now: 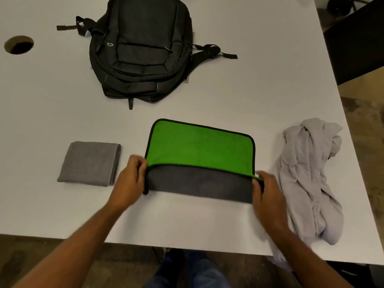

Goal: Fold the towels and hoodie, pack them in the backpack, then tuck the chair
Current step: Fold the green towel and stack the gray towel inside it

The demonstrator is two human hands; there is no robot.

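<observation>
The left hand [129, 179] and right hand [268, 196] each pinch a near corner of the green, black-edged microfibre towel [199, 150], its dark grey underside turned up; beside it lies a folded grey towel [90, 163].

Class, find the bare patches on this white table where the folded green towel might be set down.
Bare: between the black backpack and green-and-grey towel; the near strip before the table edge, crossed by both forearms; the far right. Crowded: the row of folded grey towel, left hand, right hand and crumpled pale-grey hoodie.

Backpack [143, 48] behind, folded towel [90, 163] left, half-folded towel [199, 159] centre, hoodie [307, 179] right
</observation>
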